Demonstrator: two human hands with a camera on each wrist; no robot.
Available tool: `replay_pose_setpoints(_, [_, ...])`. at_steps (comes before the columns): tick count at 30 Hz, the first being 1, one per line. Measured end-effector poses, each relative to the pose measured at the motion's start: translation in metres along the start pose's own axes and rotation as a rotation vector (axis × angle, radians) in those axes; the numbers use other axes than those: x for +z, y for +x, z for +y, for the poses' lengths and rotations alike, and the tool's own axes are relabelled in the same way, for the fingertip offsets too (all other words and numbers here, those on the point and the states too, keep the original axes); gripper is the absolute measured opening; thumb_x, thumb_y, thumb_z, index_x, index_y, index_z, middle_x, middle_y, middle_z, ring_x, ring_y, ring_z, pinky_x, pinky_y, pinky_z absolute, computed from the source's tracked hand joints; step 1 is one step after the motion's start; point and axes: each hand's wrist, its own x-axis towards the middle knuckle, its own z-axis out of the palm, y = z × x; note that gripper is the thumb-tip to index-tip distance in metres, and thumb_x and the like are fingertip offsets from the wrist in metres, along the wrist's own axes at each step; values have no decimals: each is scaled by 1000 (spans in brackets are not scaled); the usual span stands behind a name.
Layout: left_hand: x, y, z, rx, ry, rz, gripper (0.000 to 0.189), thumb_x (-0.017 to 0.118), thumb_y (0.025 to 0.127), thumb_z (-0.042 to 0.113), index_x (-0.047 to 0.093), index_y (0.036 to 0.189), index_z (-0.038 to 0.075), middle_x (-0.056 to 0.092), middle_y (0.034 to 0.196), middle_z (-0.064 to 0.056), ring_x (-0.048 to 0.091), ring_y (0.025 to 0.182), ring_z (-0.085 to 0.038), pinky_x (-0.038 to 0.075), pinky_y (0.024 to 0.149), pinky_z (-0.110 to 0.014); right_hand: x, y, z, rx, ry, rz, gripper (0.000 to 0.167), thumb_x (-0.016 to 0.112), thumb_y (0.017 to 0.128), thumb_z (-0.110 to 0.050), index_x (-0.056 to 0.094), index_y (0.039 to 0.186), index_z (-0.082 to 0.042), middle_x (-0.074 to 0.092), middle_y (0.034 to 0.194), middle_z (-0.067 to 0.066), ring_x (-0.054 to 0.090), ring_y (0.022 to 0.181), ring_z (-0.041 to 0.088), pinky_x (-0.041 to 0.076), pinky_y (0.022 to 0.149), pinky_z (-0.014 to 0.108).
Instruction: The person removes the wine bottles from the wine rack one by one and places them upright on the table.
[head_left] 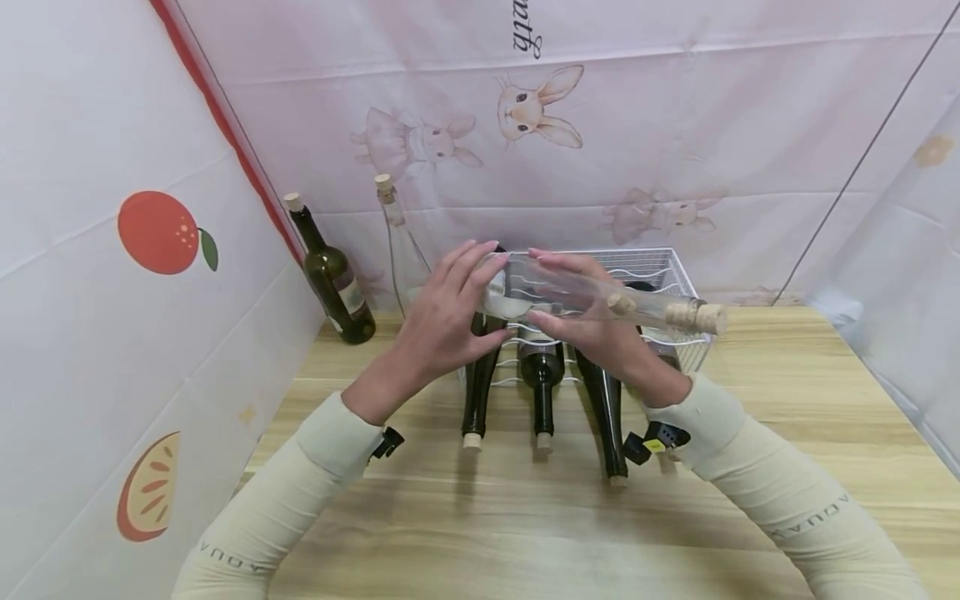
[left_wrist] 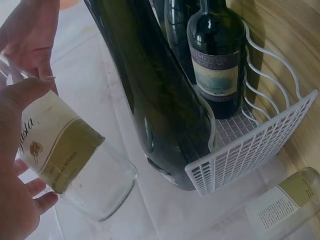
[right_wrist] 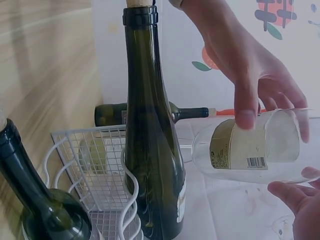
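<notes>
Both hands hold a clear glass bottle [head_left: 573,293] tilted above the rack, its corked neck toward the right. My left hand [head_left: 438,321] is at the base end; in the right wrist view its thumb lies on the label [right_wrist: 240,145] with fingers on the far side. My right hand [head_left: 626,354] grips the body nearer the neck, fingers and thumb on opposite sides. A cork [head_left: 708,318] plugs the mouth. Beneath the hands, a white wire rack [head_left: 678,271] carries several dark corked bottles, including a dark bottle [head_left: 542,371] in the middle with its neck toward me.
At the back left stand a dark green bottle [head_left: 333,283] with a cork and a clear corked bottle [head_left: 403,258]. Printed cloth [head_left: 637,108] hangs behind and at the sides. The wooden table [head_left: 487,533] extends in front of the rack.
</notes>
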Motion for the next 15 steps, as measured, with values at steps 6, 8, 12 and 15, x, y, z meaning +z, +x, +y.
replay_pose_setpoints(6, [-1,3,5,35,51,28,92,89,79,43,44,150,5,51,153,-19,47,143,-38,36,126,-46,4,-2,0,-3,26,-6,72,76,71,24,49,137,14,56,142,34,65,130,32,60,95,42])
replay_pose_setpoints(8, [-1,4,6,41,64,42,91,89,79,43,46,149,6,53,152,-18,48,142,-38,38,123,-47,5,-3,-1,-2,42,-3,73,76,71,24,49,138,14,56,143,34,62,128,44,60,94,45])
replay_pose_setpoints(12, [-2,4,9,37,77,59,87,89,80,43,49,149,8,57,148,-14,51,138,-36,44,118,-47,7,-3,-1,-3,61,-1,73,76,70,26,49,138,15,55,143,35,60,128,50,59,95,46])
replay_pose_setpoints(15, [-4,3,10,32,86,57,84,88,82,42,50,149,9,60,146,-12,54,134,-33,47,114,-46,8,-4,0,-11,60,-10,73,75,71,25,49,138,14,55,143,34,61,129,45,59,96,45])
